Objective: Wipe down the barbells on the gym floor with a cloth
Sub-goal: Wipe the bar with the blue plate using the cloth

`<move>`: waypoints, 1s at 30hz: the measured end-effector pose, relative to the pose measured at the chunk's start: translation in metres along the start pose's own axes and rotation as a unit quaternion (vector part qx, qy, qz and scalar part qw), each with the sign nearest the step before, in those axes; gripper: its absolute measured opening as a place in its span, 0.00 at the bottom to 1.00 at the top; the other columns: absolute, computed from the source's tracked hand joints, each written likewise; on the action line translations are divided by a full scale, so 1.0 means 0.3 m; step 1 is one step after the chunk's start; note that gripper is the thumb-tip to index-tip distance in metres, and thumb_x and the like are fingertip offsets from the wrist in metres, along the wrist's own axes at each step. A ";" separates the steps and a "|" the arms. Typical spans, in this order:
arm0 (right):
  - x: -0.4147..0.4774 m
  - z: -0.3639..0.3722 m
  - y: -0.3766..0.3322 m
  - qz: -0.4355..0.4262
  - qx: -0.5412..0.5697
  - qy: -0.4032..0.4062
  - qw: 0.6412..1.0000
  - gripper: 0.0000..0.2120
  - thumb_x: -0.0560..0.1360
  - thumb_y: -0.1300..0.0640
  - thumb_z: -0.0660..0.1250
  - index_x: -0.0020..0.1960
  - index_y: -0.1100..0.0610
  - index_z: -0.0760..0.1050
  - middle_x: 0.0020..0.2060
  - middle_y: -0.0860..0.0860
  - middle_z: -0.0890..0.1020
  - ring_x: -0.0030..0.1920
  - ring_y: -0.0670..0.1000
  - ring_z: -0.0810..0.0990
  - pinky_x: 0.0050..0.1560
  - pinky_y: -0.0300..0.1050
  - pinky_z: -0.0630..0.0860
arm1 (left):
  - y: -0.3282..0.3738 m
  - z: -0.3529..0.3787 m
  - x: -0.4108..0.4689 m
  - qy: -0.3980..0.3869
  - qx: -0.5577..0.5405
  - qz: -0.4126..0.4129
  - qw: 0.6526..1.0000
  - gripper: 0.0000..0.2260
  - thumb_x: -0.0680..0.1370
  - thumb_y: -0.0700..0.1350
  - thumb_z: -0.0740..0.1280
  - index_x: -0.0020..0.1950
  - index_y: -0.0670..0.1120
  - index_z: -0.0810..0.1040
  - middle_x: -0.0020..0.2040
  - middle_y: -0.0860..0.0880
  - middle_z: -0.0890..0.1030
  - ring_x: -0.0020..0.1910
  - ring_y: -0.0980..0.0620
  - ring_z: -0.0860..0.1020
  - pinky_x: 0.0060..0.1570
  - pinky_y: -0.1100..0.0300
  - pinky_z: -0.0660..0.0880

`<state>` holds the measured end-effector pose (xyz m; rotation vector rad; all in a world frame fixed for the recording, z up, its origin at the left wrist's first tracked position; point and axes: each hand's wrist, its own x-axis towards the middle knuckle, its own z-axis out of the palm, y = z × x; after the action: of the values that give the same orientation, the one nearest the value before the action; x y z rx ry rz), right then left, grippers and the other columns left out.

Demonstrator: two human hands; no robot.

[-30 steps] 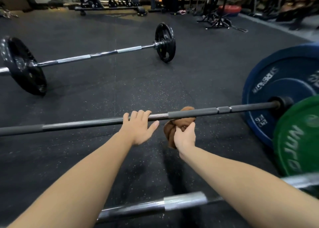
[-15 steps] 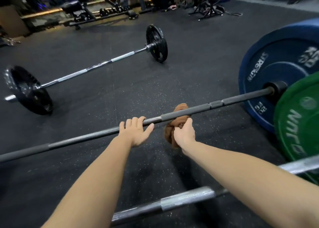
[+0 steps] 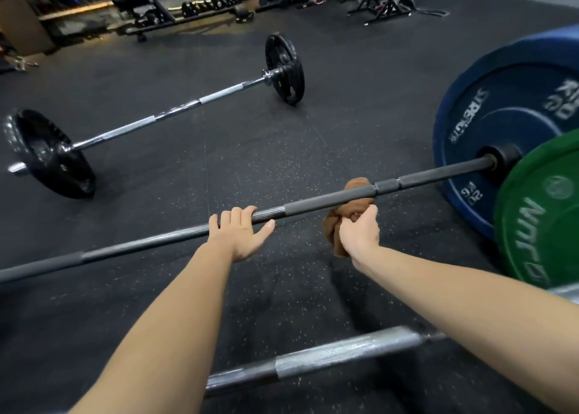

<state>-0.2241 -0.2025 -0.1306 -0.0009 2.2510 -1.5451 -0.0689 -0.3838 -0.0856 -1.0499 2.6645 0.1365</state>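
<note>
- Three barbells lie on the black gym floor (image 3: 282, 150); the middle bar (image 3: 313, 206) runs from the left edge to a blue plate (image 3: 501, 115) at right.
- Left hand (image 3: 239, 236) rests on the middle bar; its fingers (image 3: 238, 214) hook over it, thumb stretched along the near side.
- Right hand (image 3: 360, 233), just to the right, clenches a brown cloth (image 3: 333, 231) bunched round the same bar; cloth shows above and below it.
- Green plate (image 3: 539, 219) stands just in front of the blue one; the near bar (image 3: 329, 355) crosses under both forearms.
- Far barbell (image 3: 175, 117), black-plated, lies well apart.
</note>
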 end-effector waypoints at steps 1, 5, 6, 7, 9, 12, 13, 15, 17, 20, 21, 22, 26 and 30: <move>-0.005 0.014 0.001 0.003 -0.007 -0.009 1.000 0.22 0.83 0.54 0.60 0.74 0.54 0.59 0.63 0.55 0.75 0.59 0.56 0.77 0.55 0.51 0.74 | -0.002 0.000 0.002 -0.004 -0.002 -0.003 1.000 0.33 0.82 0.69 0.44 0.82 0.53 0.53 0.76 0.49 0.62 0.76 0.46 0.58 0.78 0.44 0.47; -0.057 0.084 0.033 -0.064 -0.067 -0.085 0.992 0.22 0.81 0.54 0.64 0.72 0.56 0.62 0.61 0.54 0.76 0.62 0.58 0.77 0.66 0.57 0.74 | -0.004 0.006 0.008 -0.008 -0.008 -0.012 1.000 0.32 0.82 0.68 0.44 0.82 0.53 0.55 0.76 0.48 0.62 0.76 0.46 0.58 0.78 0.43 0.47; -0.064 0.098 0.043 -0.087 -0.066 -0.088 0.990 0.19 0.81 0.55 0.65 0.68 0.57 0.64 0.59 0.55 0.77 0.61 0.58 0.78 0.65 0.56 0.75 | 0.000 0.007 0.010 -0.002 -0.005 -0.012 1.000 0.31 0.83 0.67 0.44 0.82 0.52 0.55 0.75 0.48 0.62 0.76 0.46 0.58 0.78 0.43 0.48; -0.068 0.106 0.043 -0.100 -0.061 -0.078 0.990 0.17 0.80 0.56 0.65 0.66 0.57 0.65 0.59 0.55 0.77 0.60 0.57 0.78 0.64 0.56 0.75 | 0.002 0.008 0.010 0.006 0.000 -0.012 1.000 0.30 0.83 0.66 0.44 0.81 0.52 0.55 0.75 0.48 0.63 0.76 0.45 0.59 0.78 0.43 0.48; -0.054 0.107 0.037 -0.082 -0.040 -0.054 0.994 0.18 0.79 0.56 0.66 0.65 0.57 0.64 0.60 0.55 0.75 0.60 0.56 0.77 0.66 0.55 0.73 | 0.002 0.013 0.008 0.012 0.005 -0.014 1.000 0.29 0.84 0.65 0.44 0.81 0.51 0.55 0.75 0.48 0.63 0.76 0.45 0.59 0.77 0.44 0.49; -0.016 0.067 0.029 -0.061 -0.020 -0.035 0.997 0.20 0.78 0.56 0.65 0.67 0.54 0.63 0.61 0.54 0.75 0.61 0.55 0.77 0.68 0.56 0.73 | 0.006 0.014 0.004 0.011 0.014 -0.014 1.000 0.30 0.84 0.65 0.44 0.81 0.51 0.55 0.75 0.47 0.62 0.75 0.45 0.59 0.77 0.43 0.49; -0.006 0.042 0.023 -0.061 -0.017 -0.025 0.998 0.20 0.78 0.57 0.64 0.68 0.55 0.63 0.61 0.54 0.75 0.61 0.55 0.77 0.68 0.56 0.73 | 0.006 0.013 0.002 0.011 0.016 -0.014 1.000 0.30 0.84 0.64 0.43 0.81 0.50 0.55 0.75 0.47 0.62 0.75 0.45 0.59 0.77 0.43 0.50; 0.016 -0.014 0.015 -0.056 -0.011 -0.002 0.998 0.17 0.80 0.57 0.63 0.66 0.55 0.63 0.61 0.55 0.76 0.60 0.55 0.77 0.67 0.54 0.72 | 0.006 0.013 -0.002 0.014 0.018 -0.016 1.000 0.30 0.84 0.64 0.44 0.81 0.50 0.55 0.75 0.47 0.62 0.75 0.45 0.59 0.77 0.43 0.50; 0.037 -0.076 0.010 -0.040 -0.015 0.012 0.999 0.18 0.81 0.56 0.63 0.68 0.56 0.63 0.62 0.56 0.76 0.57 0.55 0.76 0.64 0.50 0.72 | 0.008 0.014 0.000 0.017 0.019 -0.014 1.000 0.29 0.84 0.64 0.44 0.81 0.50 0.55 0.76 0.47 0.62 0.76 0.45 0.59 0.77 0.43 0.51; 0.055 -0.131 0.015 -0.030 -0.034 0.009 0.999 0.22 0.82 0.56 0.63 0.74 0.57 0.60 0.65 0.57 0.75 0.56 0.54 0.74 0.61 0.47 0.70 | 0.009 0.013 0.001 0.021 0.025 -0.016 0.999 0.29 0.84 0.64 0.44 0.81 0.50 0.56 0.75 0.47 0.63 0.75 0.44 0.60 0.77 0.43 0.52; 0.050 -0.134 0.015 -0.028 -0.036 0.005 0.999 0.24 0.82 0.55 0.63 0.74 0.57 0.59 0.66 0.58 0.74 0.58 0.55 0.75 0.62 0.48 0.71 | 0.009 0.013 0.001 0.021 0.028 -0.016 0.999 0.29 0.85 0.64 0.44 0.81 0.50 0.56 0.75 0.47 0.63 0.75 0.44 0.60 0.77 0.43 0.52; 0.043 -0.132 0.017 -0.021 -0.036 0.002 0.999 0.25 0.83 0.54 0.63 0.75 0.57 0.58 0.67 0.58 0.74 0.61 0.57 0.76 0.64 0.50 0.72 | 0.011 0.012 -0.001 0.021 0.030 -0.016 0.999 0.29 0.85 0.64 0.43 0.81 0.50 0.56 0.75 0.47 0.63 0.75 0.44 0.60 0.77 0.43 0.52; -0.023 -0.081 0.005 0.020 -0.004 -0.038 0.999 0.25 0.84 0.52 0.62 0.77 0.56 0.58 0.69 0.57 0.73 0.66 0.60 0.75 0.69 0.54 0.70 | 0.013 0.012 -0.006 0.021 0.038 -0.014 0.999 0.29 0.84 0.64 0.43 0.81 0.50 0.54 0.75 0.47 0.62 0.75 0.44 0.60 0.76 0.43 0.53; -0.084 0.003 0.005 -0.007 -0.016 -0.102 0.995 0.22 0.82 0.53 0.65 0.73 0.55 0.62 0.64 0.54 0.77 0.62 0.57 0.78 0.65 0.54 0.74 | 0.011 0.012 -0.004 0.024 0.037 -0.013 0.999 0.29 0.84 0.64 0.42 0.82 0.50 0.54 0.76 0.46 0.62 0.75 0.44 0.60 0.76 0.43 0.53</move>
<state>-0.2005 -0.1970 -0.1239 -0.1772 2.1185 -1.4455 -0.0695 -0.3799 -0.0887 -1.0777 2.6735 0.0064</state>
